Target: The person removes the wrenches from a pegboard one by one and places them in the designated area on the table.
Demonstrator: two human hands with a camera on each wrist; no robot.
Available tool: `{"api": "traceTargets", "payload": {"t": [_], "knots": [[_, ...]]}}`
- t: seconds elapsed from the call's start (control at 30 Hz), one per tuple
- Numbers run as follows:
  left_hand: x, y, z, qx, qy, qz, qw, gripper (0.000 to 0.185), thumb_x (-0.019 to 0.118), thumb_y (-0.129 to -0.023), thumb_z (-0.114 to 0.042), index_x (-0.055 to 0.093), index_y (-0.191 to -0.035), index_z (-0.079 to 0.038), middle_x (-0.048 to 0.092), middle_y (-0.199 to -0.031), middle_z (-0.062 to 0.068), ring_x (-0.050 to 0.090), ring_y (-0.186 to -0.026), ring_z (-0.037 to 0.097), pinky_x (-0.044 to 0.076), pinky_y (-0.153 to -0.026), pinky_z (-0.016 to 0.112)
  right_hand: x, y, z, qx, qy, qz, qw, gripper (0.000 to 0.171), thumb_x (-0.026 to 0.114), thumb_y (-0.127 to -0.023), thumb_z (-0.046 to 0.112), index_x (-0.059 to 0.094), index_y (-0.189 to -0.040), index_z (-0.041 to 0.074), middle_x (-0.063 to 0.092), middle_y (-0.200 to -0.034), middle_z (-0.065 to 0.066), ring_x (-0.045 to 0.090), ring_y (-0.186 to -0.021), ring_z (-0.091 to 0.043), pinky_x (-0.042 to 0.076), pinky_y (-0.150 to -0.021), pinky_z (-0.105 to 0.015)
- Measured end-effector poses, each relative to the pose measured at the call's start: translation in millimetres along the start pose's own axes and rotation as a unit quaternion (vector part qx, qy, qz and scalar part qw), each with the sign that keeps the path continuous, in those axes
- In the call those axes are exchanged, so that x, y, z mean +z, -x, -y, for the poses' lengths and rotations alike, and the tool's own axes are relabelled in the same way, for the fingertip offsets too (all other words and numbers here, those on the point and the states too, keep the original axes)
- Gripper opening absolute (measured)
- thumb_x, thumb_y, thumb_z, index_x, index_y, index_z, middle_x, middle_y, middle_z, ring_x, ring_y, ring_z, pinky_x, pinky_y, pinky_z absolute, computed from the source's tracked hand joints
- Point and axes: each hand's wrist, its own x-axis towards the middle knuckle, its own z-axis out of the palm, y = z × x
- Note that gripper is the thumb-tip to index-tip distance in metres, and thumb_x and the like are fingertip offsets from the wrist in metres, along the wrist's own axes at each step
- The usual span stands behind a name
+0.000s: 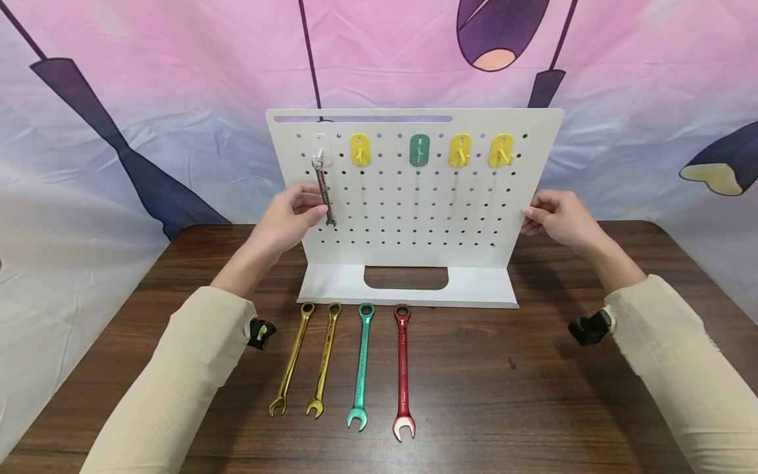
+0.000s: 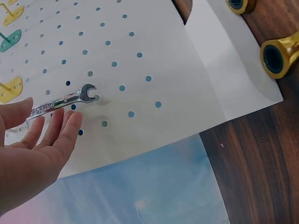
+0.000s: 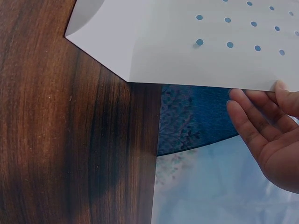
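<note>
A small silver combination wrench (image 1: 324,191) hangs by its ring end at the white hook (image 1: 320,149) on the left of a white pegboard (image 1: 414,217). My left hand (image 1: 290,217) holds its shank between thumb and fingers; its open end (image 2: 87,93) sticks out past the fingers in the left wrist view. At the board's right edge, my right hand (image 1: 559,214) pinches the panel, thumb in front and fingers behind, also seen in the right wrist view. Two gold wrenches (image 1: 324,362), a green wrench (image 1: 361,368) and a red wrench (image 1: 403,372) lie on the table before the board.
Yellow hooks (image 1: 360,150) and a green hook (image 1: 419,150) sit along the board's upper part. The board's base (image 1: 331,283) has a cutout and rests on a dark wooden table (image 1: 474,382). Patterned cloth (image 1: 195,99) hangs behind.
</note>
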Motion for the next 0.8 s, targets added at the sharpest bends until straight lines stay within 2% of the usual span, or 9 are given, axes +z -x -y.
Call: {"api": "traceTargets", "payload": {"t": [0.3,0.53,0.8], "knots": [[-1.1,-2.9,-4.5,0.015,0.017,-0.011,0.9997,0.04,0.05,-0.094,-0.008,0.037,-0.131,0.001,0.05,-0.124,0.021,0.049,-0.112,0.028,0.043,-0.096,0.036,-0.5,0.1,0.1,0.001,0.005,0.001,1.0,0.02,0.049,-0.094,0.006,0.053,-0.086,-0.012,0.063,-0.081,-0.019,0.063,-0.067,-0.019,0.056,-0.059,-0.026],[0.3,-3.7,-4.7,0.008,0.037,-0.021,0.999,0.041,0.048,-0.094,-0.006,0.037,-0.133,-0.001,0.051,-0.119,0.022,0.053,-0.106,0.03,0.048,-0.091,0.033,-0.1,0.2,0.3,0.0,0.007,-0.001,1.0,0.019,0.049,-0.093,0.004,0.053,-0.085,-0.012,0.064,-0.08,-0.02,0.063,-0.066,-0.018,0.056,-0.06,-0.026],[0.8,-0.6,-4.9,0.02,0.042,-0.026,0.9986,0.031,0.048,-0.095,-0.008,0.041,-0.124,0.001,0.055,-0.111,0.023,0.058,-0.097,0.032,0.05,-0.087,0.032,-0.5,0.1,-0.6,0.002,0.006,0.0,1.0,0.019,0.049,-0.093,0.005,0.053,-0.085,-0.012,0.063,-0.08,-0.019,0.063,-0.065,-0.016,0.056,-0.06,-0.026]]}}
